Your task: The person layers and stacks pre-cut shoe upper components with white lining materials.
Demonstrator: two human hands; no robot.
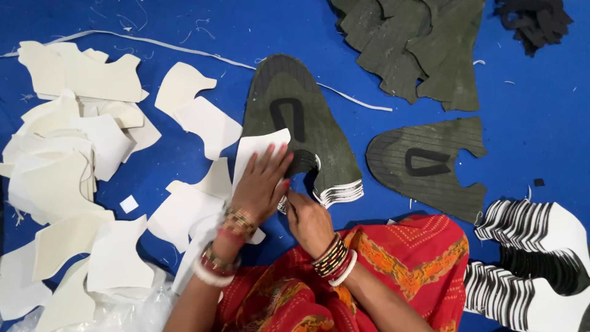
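Two hands meet at the near edge of a green stack point(307, 138) of shoe uppers lying mid-cloth. Our left hand point(263, 181) lies flat, fingers spread, pressing a white liner point(258, 150) onto it. Our right hand point(309, 221) pinches the stack's edge, fingers closed. We judge the liner could slide askew or several layers lift together, since the edges fan loosely.

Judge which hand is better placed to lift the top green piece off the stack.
Probably the right hand: its fingertips sit at the edge of the green stack, while the left hand lies flat on a white piece.
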